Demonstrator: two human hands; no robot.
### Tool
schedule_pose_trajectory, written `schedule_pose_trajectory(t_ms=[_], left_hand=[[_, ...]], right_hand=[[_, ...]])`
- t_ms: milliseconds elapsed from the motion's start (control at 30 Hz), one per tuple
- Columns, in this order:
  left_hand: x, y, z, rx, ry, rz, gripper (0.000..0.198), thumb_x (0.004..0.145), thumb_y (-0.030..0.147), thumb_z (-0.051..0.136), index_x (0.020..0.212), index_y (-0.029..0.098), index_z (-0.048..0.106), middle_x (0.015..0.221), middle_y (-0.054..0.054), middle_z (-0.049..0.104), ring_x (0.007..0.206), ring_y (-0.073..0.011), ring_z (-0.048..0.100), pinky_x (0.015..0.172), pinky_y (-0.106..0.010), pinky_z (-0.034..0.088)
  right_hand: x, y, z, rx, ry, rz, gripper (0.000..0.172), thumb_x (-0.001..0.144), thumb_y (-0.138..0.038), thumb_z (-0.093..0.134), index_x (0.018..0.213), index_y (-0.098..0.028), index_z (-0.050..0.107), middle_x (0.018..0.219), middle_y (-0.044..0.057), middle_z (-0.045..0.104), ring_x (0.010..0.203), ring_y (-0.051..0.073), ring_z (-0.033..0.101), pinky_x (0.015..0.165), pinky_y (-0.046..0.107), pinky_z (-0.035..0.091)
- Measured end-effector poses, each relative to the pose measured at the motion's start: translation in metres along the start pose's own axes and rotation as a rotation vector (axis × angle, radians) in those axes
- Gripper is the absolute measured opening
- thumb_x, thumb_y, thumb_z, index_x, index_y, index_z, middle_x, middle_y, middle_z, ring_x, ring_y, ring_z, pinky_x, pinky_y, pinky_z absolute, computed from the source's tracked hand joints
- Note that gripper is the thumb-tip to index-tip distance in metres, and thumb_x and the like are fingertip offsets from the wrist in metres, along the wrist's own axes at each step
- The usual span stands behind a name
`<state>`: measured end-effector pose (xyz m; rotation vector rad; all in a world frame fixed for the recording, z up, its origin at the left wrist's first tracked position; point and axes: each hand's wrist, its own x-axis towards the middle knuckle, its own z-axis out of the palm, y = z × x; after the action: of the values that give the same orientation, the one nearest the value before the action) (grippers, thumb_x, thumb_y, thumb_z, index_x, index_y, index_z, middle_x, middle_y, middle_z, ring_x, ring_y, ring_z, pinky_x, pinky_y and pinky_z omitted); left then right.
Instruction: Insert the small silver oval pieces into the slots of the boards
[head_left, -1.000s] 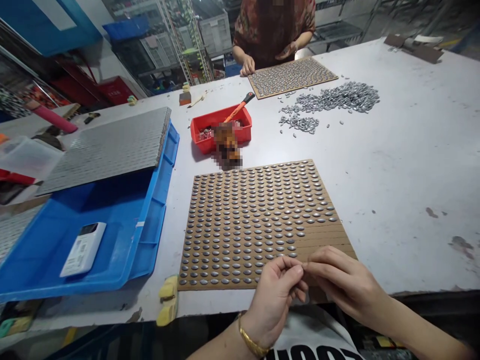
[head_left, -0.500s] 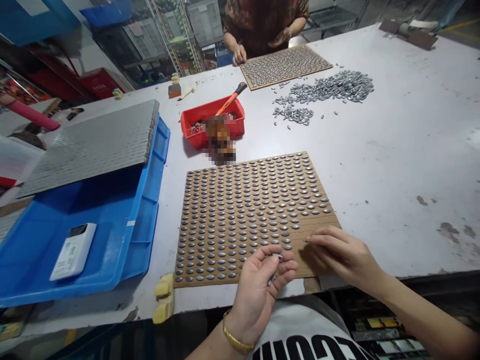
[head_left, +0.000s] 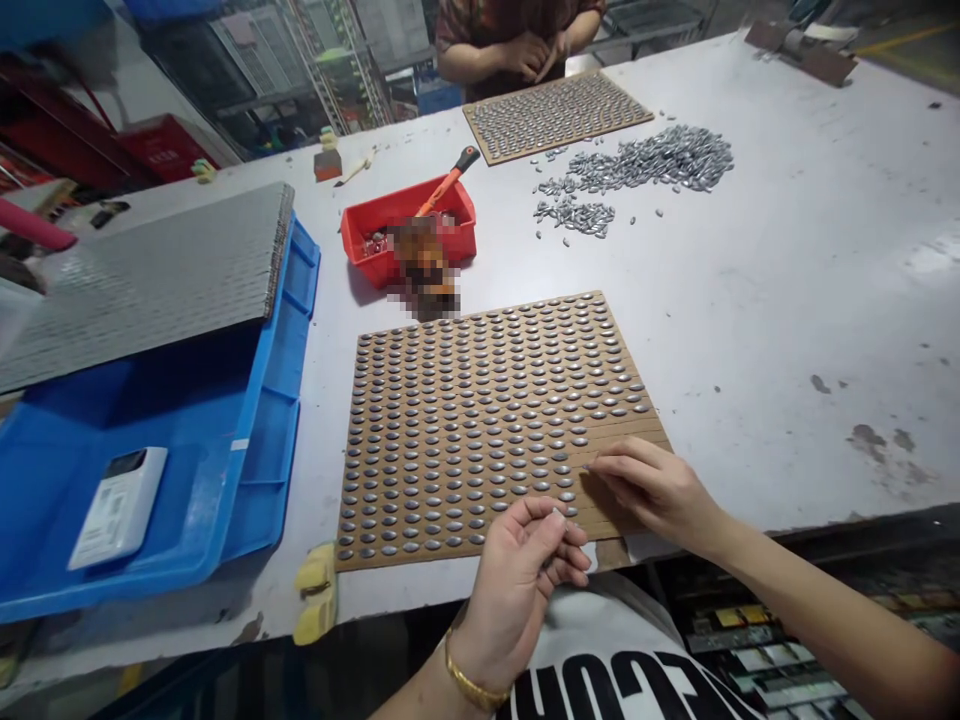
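Your right hand (head_left: 652,490) has slid left over the board since the earlier frame, closing most of the gap to the laid rows, and your left hand (head_left: 521,555) is curled a little more; the whole view has shifted too, so things sit somewhat further left and up. The metal piece (head_left: 587,468) shows only as a grey tip at the left end of your right hand's pinch, just right of the last laid piece (head_left: 562,470) in its row; how its long axis points, you can't tell from here. The laid ones lie long axis left to right, along the rows. Your right hand is the nearer one, thumb and fingertips closed on that piece; your left hand, half curled and palm up at the near edge, has a pale glint at the thumb tip, and you cannot tell whether that is a piece. Beneath your right hand, the cardboard (head_left: 622,428) is bare at its near right part. Further out on the surface (head_left: 787,270), you have the red bin (head_left: 360,255) beyond the far edge and the loose pile (head_left: 675,160) far right. Across from you, the co-worker's hands (head_left: 529,55), apart earlier, are now together
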<state>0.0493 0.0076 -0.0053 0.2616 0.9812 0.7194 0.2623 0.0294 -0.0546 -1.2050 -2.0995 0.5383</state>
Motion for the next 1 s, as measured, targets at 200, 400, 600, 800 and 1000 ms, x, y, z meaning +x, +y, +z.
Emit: schedule_pose_trajectory(t_ms=[200,400,600,800,1000], left_hand=[[0.0,0.0,0.0,-0.002,0.001,-0.014,0.024,0.081,0.029,0.068,0.094,0.013,0.057,0.076,-0.006,0.067,0.061,-0.0112,0.062,0.056,-0.022,0.049],[0.0,-0.001,0.001,-0.014,0.0,-0.033,0.025,0.08,0.031,0.069,0.093,0.013,0.058,0.078,-0.007,0.067,0.063,-0.0126,0.063,0.058,-0.023,0.049],[0.002,-0.003,0.001,-0.029,-0.016,-0.017,0.021,0.078,0.027,0.071,0.089,0.013,0.061,0.079,-0.006,0.066,0.066,-0.0119,0.062,0.064,-0.024,0.05],[0.003,-0.004,0.002,-0.033,0.013,0.024,0.017,0.079,0.024,0.07,0.091,0.014,0.064,0.065,0.0,0.06,0.058,-0.0077,0.054,0.056,-0.019,0.044],[0.006,0.0,0.005,-0.04,0.033,0.038,0.02,0.077,0.024,0.071,0.093,0.013,0.066,0.082,-0.007,0.068,0.069,-0.0122,0.061,0.064,-0.023,0.049]], right_hand=[[0.003,0.008,0.01,-0.143,-0.005,-0.01,0.024,0.093,-0.011,0.047,0.11,-0.019,0.061,0.099,0.008,0.064,0.088,0.016,0.06,0.075,0.03,0.053],[0.003,0.013,0.012,-0.236,-0.045,-0.027,0.029,0.092,-0.011,0.044,0.115,-0.02,0.06,0.103,0.009,0.063,0.09,0.016,0.061,0.078,0.03,0.054],[0.006,0.011,0.009,-0.3,-0.088,-0.076,0.029,0.092,-0.01,0.042,0.112,-0.019,0.06,0.104,0.01,0.064,0.092,0.017,0.06,0.076,0.029,0.054],[0.008,0.01,0.006,-0.291,-0.109,-0.077,0.027,0.092,-0.01,0.042,0.111,-0.017,0.06,0.103,0.011,0.063,0.093,0.019,0.059,0.075,0.032,0.054],[0.011,-0.012,-0.005,0.058,-0.07,0.085,0.023,0.093,-0.016,0.046,0.112,-0.019,0.06,0.106,0.01,0.063,0.094,0.018,0.061,0.078,0.031,0.054]])
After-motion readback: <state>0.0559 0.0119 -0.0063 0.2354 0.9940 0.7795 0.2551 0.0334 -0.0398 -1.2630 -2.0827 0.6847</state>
